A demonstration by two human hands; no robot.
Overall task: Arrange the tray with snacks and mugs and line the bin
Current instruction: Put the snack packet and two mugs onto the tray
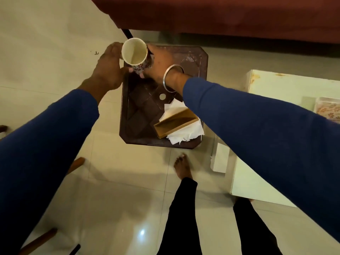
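A white mug [135, 54] with a red flower pattern is held upright over the far left corner of the dark brown tray-like table [139, 116]. My left hand [108, 69] grips its left side and my right hand [159, 61], with a silver bangle on the wrist, wraps its right side. The mug looks empty inside. A wooden napkin holder [176, 124] with white paper napkins [185, 133] stands at the near right corner of the brown surface. No snacks or bin are visible.
A dark red sofa or bed [220, 13] runs along the top. A white table [287, 137] stands to the right with a patterned box [327, 109] on it. My bare foot [182, 166] stands on the pale tiled floor. Wooden chair legs [40, 240] show at the lower left.
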